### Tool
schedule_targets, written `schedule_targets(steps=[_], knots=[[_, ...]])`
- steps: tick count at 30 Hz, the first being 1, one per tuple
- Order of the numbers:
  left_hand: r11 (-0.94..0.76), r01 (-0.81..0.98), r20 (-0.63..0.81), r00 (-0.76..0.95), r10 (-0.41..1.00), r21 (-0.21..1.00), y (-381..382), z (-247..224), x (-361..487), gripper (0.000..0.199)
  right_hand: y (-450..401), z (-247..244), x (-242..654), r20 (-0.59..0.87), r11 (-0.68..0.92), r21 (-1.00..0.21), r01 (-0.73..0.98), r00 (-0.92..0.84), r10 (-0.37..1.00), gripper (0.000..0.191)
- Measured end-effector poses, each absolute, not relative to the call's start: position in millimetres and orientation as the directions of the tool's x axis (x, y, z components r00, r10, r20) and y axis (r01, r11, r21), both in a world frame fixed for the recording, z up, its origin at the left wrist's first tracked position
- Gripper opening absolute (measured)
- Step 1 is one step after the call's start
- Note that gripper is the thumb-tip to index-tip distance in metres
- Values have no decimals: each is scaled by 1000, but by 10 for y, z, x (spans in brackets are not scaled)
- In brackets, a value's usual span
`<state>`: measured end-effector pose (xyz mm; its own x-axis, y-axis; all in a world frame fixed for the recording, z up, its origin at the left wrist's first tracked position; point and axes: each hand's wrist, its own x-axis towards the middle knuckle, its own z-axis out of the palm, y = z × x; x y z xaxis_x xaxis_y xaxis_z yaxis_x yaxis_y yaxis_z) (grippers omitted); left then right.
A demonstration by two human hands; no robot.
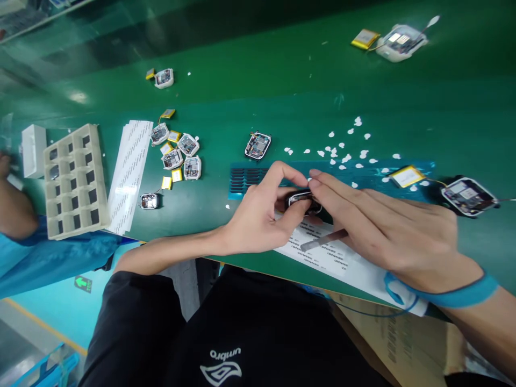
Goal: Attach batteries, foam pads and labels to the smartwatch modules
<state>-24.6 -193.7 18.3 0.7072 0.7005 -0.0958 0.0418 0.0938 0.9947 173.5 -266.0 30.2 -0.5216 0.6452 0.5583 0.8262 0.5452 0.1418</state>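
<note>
My left hand (258, 212) pinches a small black-framed watch module (304, 201) between thumb and fingertips. My right hand (382, 226), with a blue wrist strap (443, 293) on its wrist, lies over the module's right side, fingertips close to it. A slim brown pry tool with a grey metal tip (322, 240) sticks out from under my right palm. Beneath both hands lies a white printed sheet (326, 255). The module's underside is hidden by my fingers.
On the green bench (282, 107) lie a blue slotted mat (250, 180), white flecks, yellow pouch batteries (407, 176), and several watch modules (173, 153). A beige tray (74, 180) and label sheets (129, 177) stand left, beside a co-worker's blue sleeve (52, 258).
</note>
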Motion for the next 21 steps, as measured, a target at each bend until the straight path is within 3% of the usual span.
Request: schedule_targets(steps=[7,10,14,18,21], knots=[[-105,-29,99,631,769,994,-1949,142,-239,16,-2694,276,1669,531,501,35,865,-441,724,71],[-150,-66,158,627,763,986,-1944,129,-239,14,-2651,254,1667,567,522,-206,828,-334,753,58],[-332,-64,294,639,711,941,-1951,107,-248,14,-2567,289,1705,467,446,-534,718,-190,864,15],[-460,20,323,685,653,888,-1916,86,-282,11,-2528,298,1727,351,338,-685,646,-115,929,24],[-503,23,308,765,565,864,-1856,93,-315,26,-2546,278,1701,344,281,-688,669,-41,938,26]])
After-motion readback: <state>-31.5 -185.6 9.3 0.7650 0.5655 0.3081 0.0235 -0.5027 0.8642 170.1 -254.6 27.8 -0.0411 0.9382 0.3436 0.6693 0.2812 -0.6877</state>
